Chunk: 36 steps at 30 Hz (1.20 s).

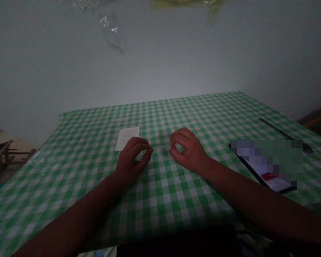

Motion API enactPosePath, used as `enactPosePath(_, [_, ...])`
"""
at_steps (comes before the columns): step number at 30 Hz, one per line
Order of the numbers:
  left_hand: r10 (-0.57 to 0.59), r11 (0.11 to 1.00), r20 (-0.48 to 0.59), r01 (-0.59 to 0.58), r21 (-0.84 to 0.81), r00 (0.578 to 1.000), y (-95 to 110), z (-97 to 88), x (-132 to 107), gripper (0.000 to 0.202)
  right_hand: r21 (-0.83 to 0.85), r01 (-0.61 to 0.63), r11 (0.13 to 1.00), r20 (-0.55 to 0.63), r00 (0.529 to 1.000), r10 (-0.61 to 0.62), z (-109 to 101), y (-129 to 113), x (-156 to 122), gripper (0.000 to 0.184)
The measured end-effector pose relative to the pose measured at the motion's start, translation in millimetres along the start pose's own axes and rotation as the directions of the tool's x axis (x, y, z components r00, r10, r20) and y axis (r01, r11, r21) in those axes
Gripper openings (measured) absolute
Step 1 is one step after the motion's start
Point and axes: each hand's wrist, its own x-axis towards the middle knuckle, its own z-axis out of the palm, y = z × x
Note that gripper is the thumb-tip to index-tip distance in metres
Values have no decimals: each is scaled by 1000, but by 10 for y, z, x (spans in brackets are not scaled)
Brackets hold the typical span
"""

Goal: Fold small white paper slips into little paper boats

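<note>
A thin, pale, see-through strand is stretched between my two hands, a little above the checked tablecloth; its exact kind is too fine to make out. My left hand pinches one end with thumb and fingertips. The other end runs into the pinched fingers of my right hand. Just behind my left hand lies a small white printed paper, its lower corner partly covered by that hand.
The green-and-white checked tablecloth covers the table up to the wall. To the right lie a phone-like device, partly pixelated, and a slim dark object. A faint clear strip lies beyond the paper. Wooden furniture stands far left.
</note>
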Motion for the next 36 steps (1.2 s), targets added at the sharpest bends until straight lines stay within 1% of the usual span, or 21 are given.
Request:
enactPosePath(2, [-18, 994, -11, 19, 103, 1000, 7, 6, 9, 15, -49, 11, 999, 20, 1000, -10, -7, -34, -3, 8])
enactPosePath(5, [27, 971, -32, -18, 238, 999, 51, 8, 22, 21, -136, 34, 990, 65, 998, -26, 1, -77, -13, 5])
enactPosePath(8, [83, 946, 3, -80, 315, 997, 108, 11, 31, 18, -184, 49, 982, 104, 994, -30, 16, -114, -29, 4])
enactPosePath(10, [97, 933, 41, -105, 345, 994, 134, 17, 36, 13, -187, 52, 981, 112, 993, -32, 23, -141, -41, 3])
enactPosePath(14, [65, 931, 77, -89, 355, 995, 147, 33, 51, 6, -159, 64, 985, 119, 992, -45, 35, -191, -61, 5])
enactPosePath(18, [15, 943, 96, -45, 329, 995, 156, 45, 65, 6, -125, 84, 989, 129, 989, -67, 56, -222, -63, 6])
enactPosePath(26, [34, 955, 106, -63, 291, 994, 190, 70, 60, 3, -102, 152, 983, 189, 973, -131, 82, -231, -61, 17])
enactPosePath(31, [19, 934, 91, -50, 355, 996, 127, 58, 60, 8, -116, 170, 978, 197, 970, -145, 63, -216, -56, 19])
enactPosePath(34, [-19, 917, 86, -17, 398, 996, 50, 11, 75, 7, -130, 148, 980, 169, 978, -126, 27, -159, -47, 20])
enactPosePath(36, [-68, 905, 97, 21, 424, 993, -7, -35, 83, 6, -135, 122, 983, 146, 984, -102, -6, -99, -38, 20])
